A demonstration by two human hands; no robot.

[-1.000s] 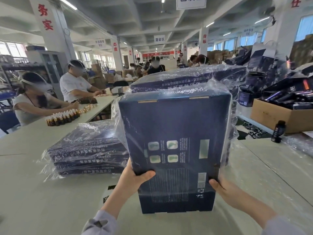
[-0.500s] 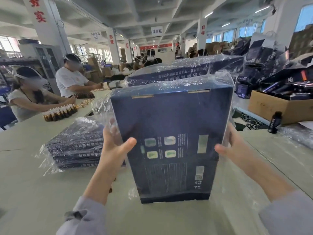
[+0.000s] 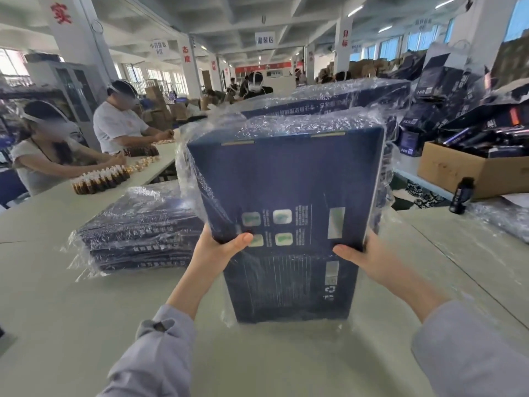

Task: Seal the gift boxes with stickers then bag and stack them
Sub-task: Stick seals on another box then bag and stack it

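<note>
Standing on end at the centre of the head view, the dark blue gift box (image 3: 289,179) rests on the pale table (image 3: 71,305) with its printed face toward the camera. A clear plastic bag (image 3: 309,126) is wrapped over it, crinkled along the top edge.

The left hand (image 3: 220,250) grips the box's left edge, with the thumb laid across the front face and the fingers hidden behind. The right hand (image 3: 363,259) grips the right edge in the same way.

At centre left, a stack of bagged boxes (image 3: 137,233) lies flat on the table, apart from the held box. Another bagged box (image 3: 329,103) shows just behind its top.

At the right edge sit a cardboard carton (image 3: 469,173) and a black bottle (image 3: 461,196). In the upper left, two seated people work beside rows of small amber bottles (image 3: 100,181).
</note>
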